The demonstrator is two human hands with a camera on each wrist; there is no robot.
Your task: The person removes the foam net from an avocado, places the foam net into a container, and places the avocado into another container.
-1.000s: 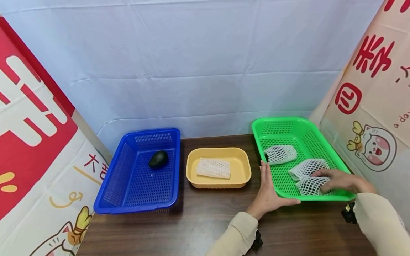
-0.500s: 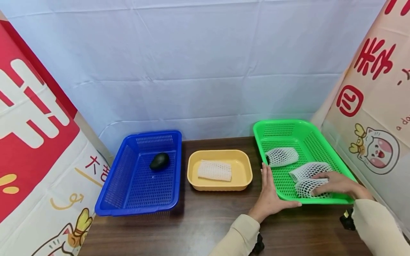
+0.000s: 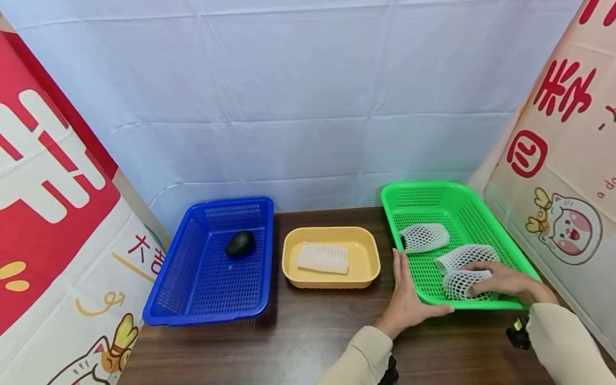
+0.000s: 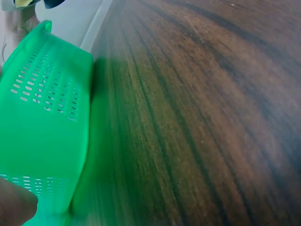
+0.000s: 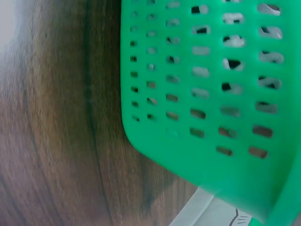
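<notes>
In the head view, my right hand (image 3: 510, 282) reaches into the green basket (image 3: 433, 186) and grips the nearest white foam net sleeve (image 3: 464, 283) between thumb and fingers. What fills that sleeve is hidden. Just behind it lies another foam net sleeve (image 3: 464, 256). A third netted piece (image 3: 425, 237), with something dark at its left end, rests by the basket's left wall. My left hand (image 3: 406, 305) touches the basket's near left corner, its fingers straight along the left side and the thumb stretched along the front. Through the holes in the right wrist view, white netting (image 5: 233, 41) shows.
A yellow tray (image 3: 332, 283) with a flat foam net sleeve (image 3: 322, 258) stands mid-table. To its left, a blue basket (image 3: 204, 319) holds one dark green avocado (image 3: 239, 243). Printed cloths border both sides, and a pale cloth (image 3: 298, 107) hangs behind.
My right hand has slid slightly left over the near foam net sleeve, which has shifted a little with it. My left hand stays at the basket's corner. The head view has tilted slightly.
</notes>
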